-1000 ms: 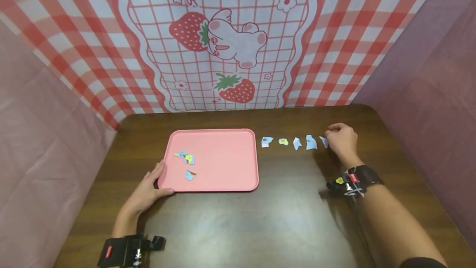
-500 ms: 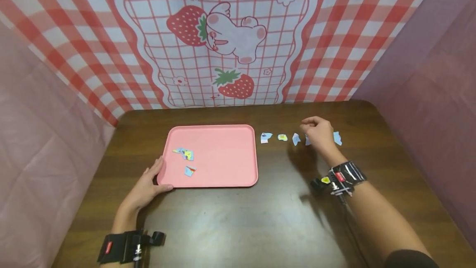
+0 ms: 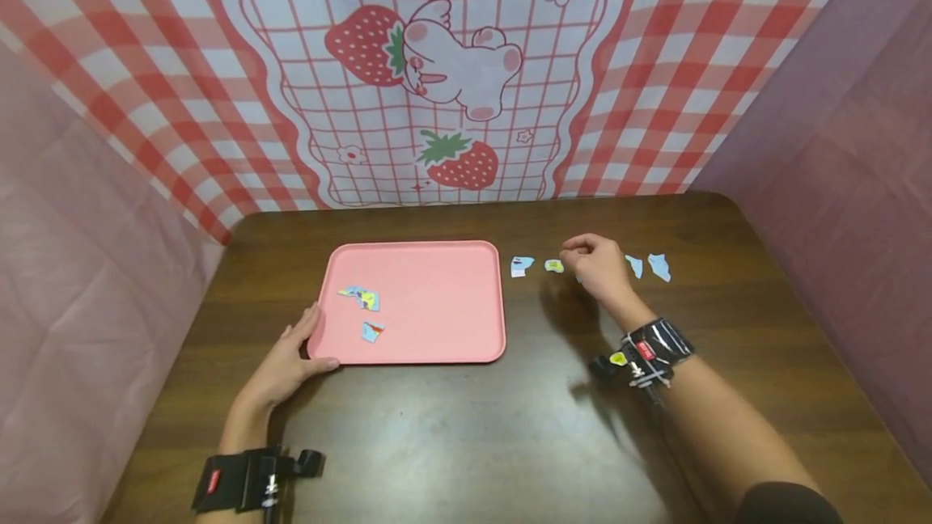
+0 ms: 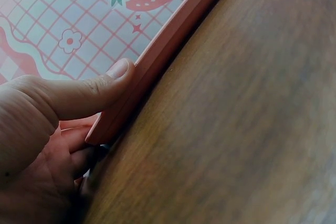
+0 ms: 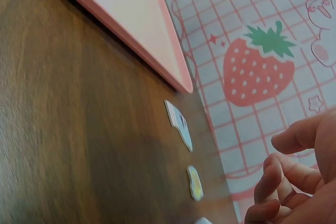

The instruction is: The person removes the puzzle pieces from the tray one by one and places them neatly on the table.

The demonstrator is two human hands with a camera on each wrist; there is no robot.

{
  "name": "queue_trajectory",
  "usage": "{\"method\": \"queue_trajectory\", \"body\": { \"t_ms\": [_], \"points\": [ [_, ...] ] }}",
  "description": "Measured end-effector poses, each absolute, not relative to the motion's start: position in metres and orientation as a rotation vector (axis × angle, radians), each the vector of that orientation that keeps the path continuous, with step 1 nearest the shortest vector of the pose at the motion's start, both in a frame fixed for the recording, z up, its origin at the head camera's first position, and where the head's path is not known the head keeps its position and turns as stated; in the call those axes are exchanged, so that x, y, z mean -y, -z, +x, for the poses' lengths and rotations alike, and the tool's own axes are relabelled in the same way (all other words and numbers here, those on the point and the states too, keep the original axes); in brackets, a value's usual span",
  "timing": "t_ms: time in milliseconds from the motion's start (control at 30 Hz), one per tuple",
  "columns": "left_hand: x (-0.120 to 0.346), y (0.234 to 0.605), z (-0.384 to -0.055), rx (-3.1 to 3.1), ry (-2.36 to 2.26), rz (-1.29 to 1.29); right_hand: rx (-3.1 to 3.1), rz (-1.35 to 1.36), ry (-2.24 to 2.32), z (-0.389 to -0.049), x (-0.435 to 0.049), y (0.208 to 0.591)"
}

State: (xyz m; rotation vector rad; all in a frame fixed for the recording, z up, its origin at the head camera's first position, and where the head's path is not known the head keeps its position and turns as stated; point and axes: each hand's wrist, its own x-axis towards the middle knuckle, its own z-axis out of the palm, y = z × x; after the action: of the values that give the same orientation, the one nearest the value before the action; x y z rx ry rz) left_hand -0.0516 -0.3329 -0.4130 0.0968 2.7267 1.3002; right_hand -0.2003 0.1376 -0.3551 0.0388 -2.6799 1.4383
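Note:
My left hand (image 3: 282,366) grips the near left corner of a pink tray (image 3: 437,346); in the left wrist view its thumb lies on the rim. On the tray are a blue-and-yellow irregular paper piece (image 3: 369,300) and a smaller pale blue piece with red (image 3: 373,332). My right hand (image 3: 603,269) hovers over a row of similar pieces, fingers loosely bent with nothing between them. Left of it lie a pale blue piece (image 3: 521,267) and a yellow-centred piece (image 3: 554,265). To its right are two plain pale blue pieces, a narrow one (image 3: 635,267) and a wider one (image 3: 658,267). The hand covers part of the row.
Everything rests on a dark brown wooden table (image 3: 451,435). A red-and-white strawberry-print cloth (image 3: 451,95) hangs behind its far edge. Pink fabric (image 3: 87,249) hangs at the sides. A cable trails from the right wrist's camera band (image 3: 651,354).
My right hand has moved left along the row, uncovering pieces at the right end. The left hand stays on the tray corner. The view has shifted slightly.

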Motion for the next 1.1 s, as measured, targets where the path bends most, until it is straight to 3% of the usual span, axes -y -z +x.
{"method": "queue_trajectory", "body": {
  "t_ms": [1100],
  "points": [
    [0.335, 0.414, -0.053, -2.748, -1.300, 0.181, 2.752, 0.324, -1.551, -0.178, -0.032, 0.366]
  ]
}}
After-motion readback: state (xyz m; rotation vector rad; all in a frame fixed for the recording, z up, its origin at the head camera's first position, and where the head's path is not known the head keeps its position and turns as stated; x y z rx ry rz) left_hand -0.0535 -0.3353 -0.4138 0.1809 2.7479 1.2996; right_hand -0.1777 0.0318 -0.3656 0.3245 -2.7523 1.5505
